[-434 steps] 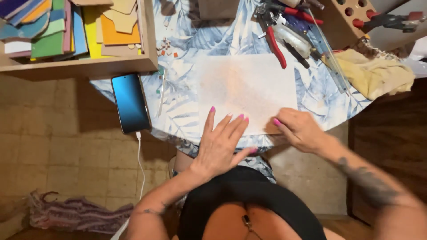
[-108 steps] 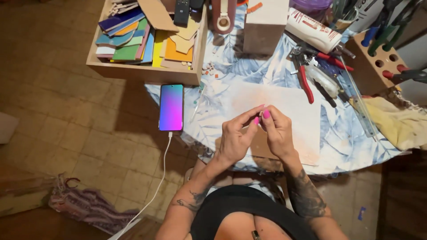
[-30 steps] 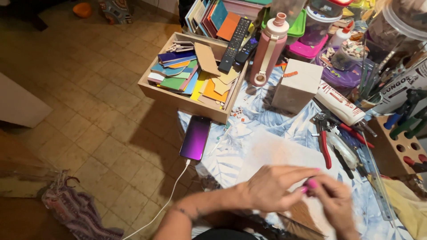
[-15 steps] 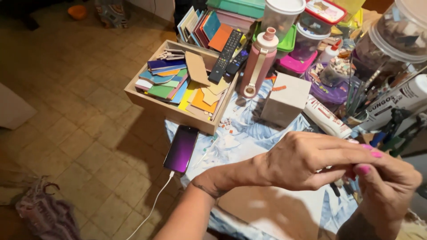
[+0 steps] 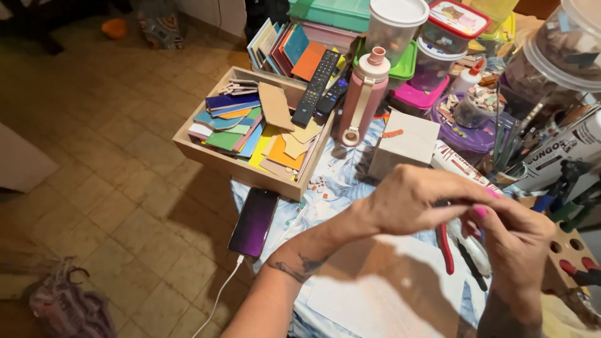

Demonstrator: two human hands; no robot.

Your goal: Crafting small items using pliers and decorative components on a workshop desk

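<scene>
One wooden box (image 5: pixel 206 152) of coloured pieces, two remote controls (image 5: pixel 316 87), one pink bottle (image 5: pixel 363 97), one phone (image 5: pixel 254 221). Left hand (image 5: pixel 413 199) and right hand (image 5: pixel 519 241) touching above the surface (image 5: pixel 338 181), fingertips pinched together; anything held too small to tell.

Two remotes (image 5: pixel 316 87), one phone (image 5: pixel 253 222)

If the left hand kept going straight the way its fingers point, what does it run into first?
The left hand points rightward, fingertips already meeting the right hand, so that comes first. Beyond it, probably the wooden tool block, though depth is unclear.
</scene>
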